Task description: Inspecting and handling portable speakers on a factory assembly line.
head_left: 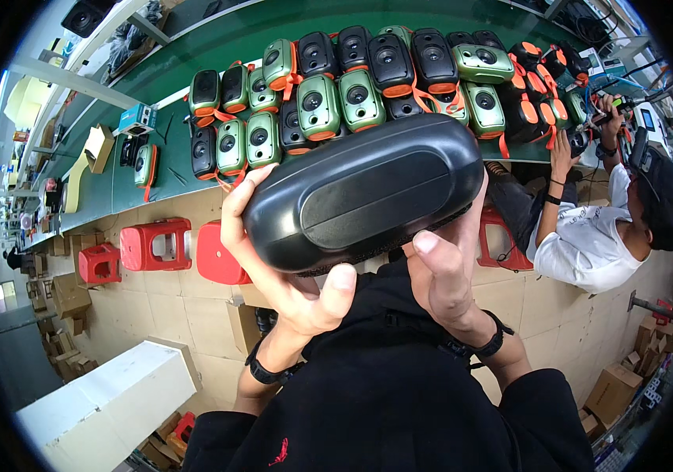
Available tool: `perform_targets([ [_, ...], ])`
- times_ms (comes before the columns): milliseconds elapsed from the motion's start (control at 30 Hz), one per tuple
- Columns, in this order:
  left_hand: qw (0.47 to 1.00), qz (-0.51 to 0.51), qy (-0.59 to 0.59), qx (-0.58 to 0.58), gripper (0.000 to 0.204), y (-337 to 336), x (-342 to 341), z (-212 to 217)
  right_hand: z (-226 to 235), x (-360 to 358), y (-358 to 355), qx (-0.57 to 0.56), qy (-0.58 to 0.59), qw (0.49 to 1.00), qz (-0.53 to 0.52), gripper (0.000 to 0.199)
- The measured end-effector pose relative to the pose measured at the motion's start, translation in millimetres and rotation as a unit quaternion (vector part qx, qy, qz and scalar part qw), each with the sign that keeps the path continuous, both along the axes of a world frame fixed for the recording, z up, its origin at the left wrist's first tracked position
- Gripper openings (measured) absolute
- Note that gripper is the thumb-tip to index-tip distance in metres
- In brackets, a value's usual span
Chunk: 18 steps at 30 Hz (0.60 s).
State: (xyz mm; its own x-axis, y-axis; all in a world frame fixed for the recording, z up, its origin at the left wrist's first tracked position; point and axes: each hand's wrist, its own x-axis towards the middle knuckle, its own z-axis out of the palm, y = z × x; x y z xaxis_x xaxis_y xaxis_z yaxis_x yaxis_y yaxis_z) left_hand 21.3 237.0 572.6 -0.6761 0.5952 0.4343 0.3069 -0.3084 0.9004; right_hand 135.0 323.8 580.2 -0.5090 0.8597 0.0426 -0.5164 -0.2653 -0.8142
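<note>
A black, rounded portable speaker [368,193] is held up in front of my chest, its smooth side with an oval panel facing up. My left hand [289,275] wraps its left end, thumb at the lower edge. My right hand [451,259] grips the right end, thumb also along the lower edge. Behind it, several small green speakers [319,106] and black speakers [391,61] with orange straps stand in rows on the green workbench [183,63]. The held speaker hides part of the front row.
Red plastic stools [155,244] stand along the bench's near side. At the right a co-worker in a white shirt [592,244] handles something at the bench. A white box-like column [116,401] is at the lower left. Cardboard boxes [613,388] are stacked at the lower right.
</note>
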Motion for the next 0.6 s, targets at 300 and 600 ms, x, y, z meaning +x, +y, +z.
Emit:
perform_targets([
  [300, 0.954, -0.111, -0.28, 0.003, 0.106, 8, 10, -20, -11, -6, -1, 0.032, -0.012, 0.994, -0.099, 0.096],
  [600, 0.961, -0.105, -0.247, 0.072, 0.081, 14, 12, -23, -11, -10, -3, 0.037, -0.008, 0.992, -0.121, 0.097],
])
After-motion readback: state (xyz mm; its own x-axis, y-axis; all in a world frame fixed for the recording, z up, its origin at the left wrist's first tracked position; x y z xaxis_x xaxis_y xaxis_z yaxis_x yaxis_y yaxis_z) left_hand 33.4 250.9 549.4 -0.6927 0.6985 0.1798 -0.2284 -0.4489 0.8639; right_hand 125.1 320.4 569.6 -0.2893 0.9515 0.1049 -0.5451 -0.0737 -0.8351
